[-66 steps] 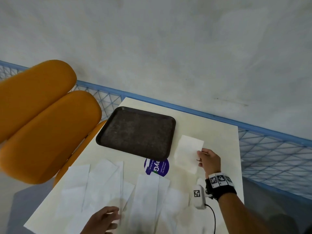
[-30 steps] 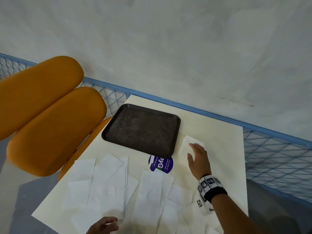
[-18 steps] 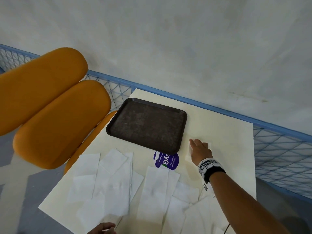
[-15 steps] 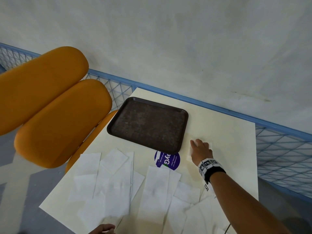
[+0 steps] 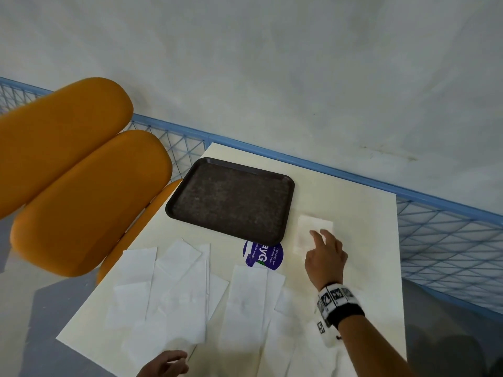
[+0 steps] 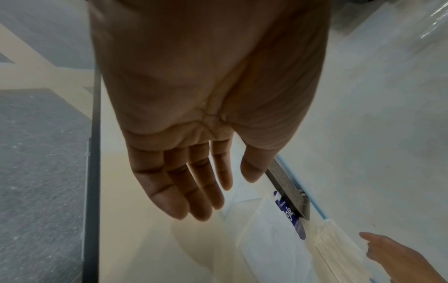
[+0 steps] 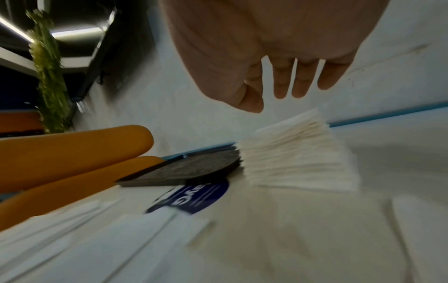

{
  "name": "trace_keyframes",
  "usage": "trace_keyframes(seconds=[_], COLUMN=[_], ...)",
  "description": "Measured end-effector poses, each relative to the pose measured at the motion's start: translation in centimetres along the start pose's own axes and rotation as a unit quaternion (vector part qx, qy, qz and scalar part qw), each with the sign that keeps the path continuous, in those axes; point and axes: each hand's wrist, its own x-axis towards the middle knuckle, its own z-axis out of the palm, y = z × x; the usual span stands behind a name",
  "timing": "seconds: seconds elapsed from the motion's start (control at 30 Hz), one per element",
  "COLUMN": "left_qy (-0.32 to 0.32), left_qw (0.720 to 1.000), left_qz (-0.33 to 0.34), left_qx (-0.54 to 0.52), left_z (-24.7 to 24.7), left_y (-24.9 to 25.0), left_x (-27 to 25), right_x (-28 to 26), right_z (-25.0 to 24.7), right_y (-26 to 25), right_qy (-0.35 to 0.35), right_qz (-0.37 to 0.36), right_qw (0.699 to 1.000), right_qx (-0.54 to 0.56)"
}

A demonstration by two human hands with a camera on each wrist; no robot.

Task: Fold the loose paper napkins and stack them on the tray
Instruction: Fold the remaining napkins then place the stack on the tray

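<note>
A dark brown tray [image 5: 231, 197] lies bare at the far left of the cream table [image 5: 362, 213]. Just right of it rests a small folded napkin [image 5: 313, 227], also seen in the right wrist view as a folded napkin [image 7: 298, 159]. My right hand [image 5: 324, 254] hovers over the napkin's near edge with fingers straight, holding nothing. Several loose white napkins [image 5: 174, 295] lie spread over the near half of the table. My left hand [image 5: 163, 365] is at the near edge, its fingers [image 6: 181, 191] straight and empty above the table.
Two orange chair pads [image 5: 81, 200] stand close at the table's left. A blue mesh railing [image 5: 449, 235] runs behind and to the right. A round purple sticker [image 5: 262, 257] sits on the table in front of the tray.
My right hand pressed the folded napkin flat, then lifted off it and drew back slightly. The left hand stays low at the near edge.
</note>
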Motion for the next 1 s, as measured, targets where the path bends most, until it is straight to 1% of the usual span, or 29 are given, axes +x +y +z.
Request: trace_keyframes(seconds=[0.03, 0.07, 0.1, 0.13, 0.17, 0.23, 0.3, 0.47, 0.63, 0.7, 0.8, 0.9, 1.0], left_qy=[-0.012, -0.004, -0.041, -0.030, -0.043, -0.057, -0.052, -0.058, -0.068, -0.074, -0.075, -0.084, -0.090], left_qw=[0.998, 0.997, 0.994, 0.990, 0.987, 0.983, 0.983, 0.984, 0.984, 0.983, 0.984, 0.984, 0.984], left_qz=[-0.050, -0.070, -0.078, -0.102, -0.120, -0.128, -0.128, -0.094, -0.100, -0.099, -0.094, -0.089, -0.089], left_qx=[-0.023, -0.043, -0.065, -0.094, -0.101, -0.114, -0.117, -0.137, -0.129, -0.132, -0.128, -0.129, -0.126], left_z=[0.3, 1.3, 1.5, 1.6, 1.8, 2.0, 2.4, 2.4, 1.4, 0.6, -0.7, -1.6, -2.2], left_y=[-0.6, -1.9, -2.0, -2.3, -1.5, -0.6, -0.1, 0.1, 0.7, 0.9, 1.3, 1.6, 1.9], left_x=[-0.6, 0.0, 0.4, 1.0, 1.4, 1.2, 1.4, 1.9, 2.3, 2.5, 2.6, 2.7, 2.9], right_x=[-2.1, -4.3, -6.4, -8.2, -9.7, -11.6, -12.5, -11.6, -10.4, -10.6, -11.1, -11.6, -11.4], right_z=[0.3, 0.8, 1.3, 1.9, 2.4, 3.4, 4.4, 5.9, 6.6, 6.7, 7.0, 7.4, 7.7], right_y=[0.0, -0.1, -0.2, -0.5, -0.9, -2.0, -3.3, -6.9, -9.2, -9.6, -10.2, -10.9, -11.3], right_qy=[0.008, 0.000, -0.022, -0.057, -0.095, -0.156, -0.184, -0.209, -0.223, -0.218, -0.206, -0.210, -0.217], right_qz=[0.005, 0.010, 0.018, 0.036, 0.060, 0.111, 0.143, 0.199, 0.177, 0.163, 0.158, 0.156, 0.183], right_qw=[0.999, 0.998, 0.994, 0.987, 0.978, 0.958, 0.945, 0.938, 0.955, 0.961, 0.964, 0.964, 0.957], right_qx=[0.031, 0.068, 0.107, 0.145, 0.177, 0.213, 0.228, 0.191, 0.078, 0.054, 0.053, 0.039, 0.062])
